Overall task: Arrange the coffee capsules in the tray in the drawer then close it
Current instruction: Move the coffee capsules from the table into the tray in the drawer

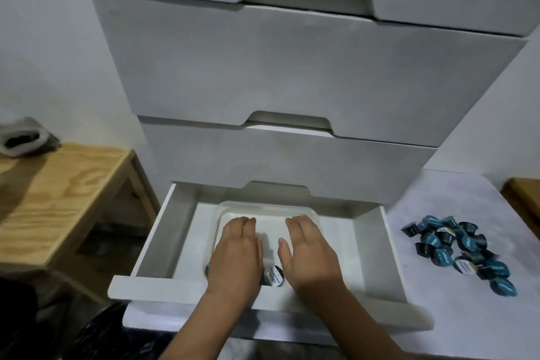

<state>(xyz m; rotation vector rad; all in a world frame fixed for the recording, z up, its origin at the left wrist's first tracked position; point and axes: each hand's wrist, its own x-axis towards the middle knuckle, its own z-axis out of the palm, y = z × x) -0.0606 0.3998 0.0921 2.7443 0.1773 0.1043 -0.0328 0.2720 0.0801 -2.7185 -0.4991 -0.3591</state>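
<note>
Both hands, left hand (236, 254) and right hand (309, 254), lie flat in the clear tray (309, 212) inside the open drawer (187, 286), fingers together and gripping nothing. A capsule (274, 275) sits between them. More capsules (458, 245) lie heaped on the white surface (438, 193).

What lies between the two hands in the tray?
In the head view, bare tray floor separates the left hand and right hand; one capsule shows near the wrists.

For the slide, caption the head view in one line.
Both hands, left hand and right hand, flat over the clear tray in the open drawer; most coffee capsules piled outside.
</note>
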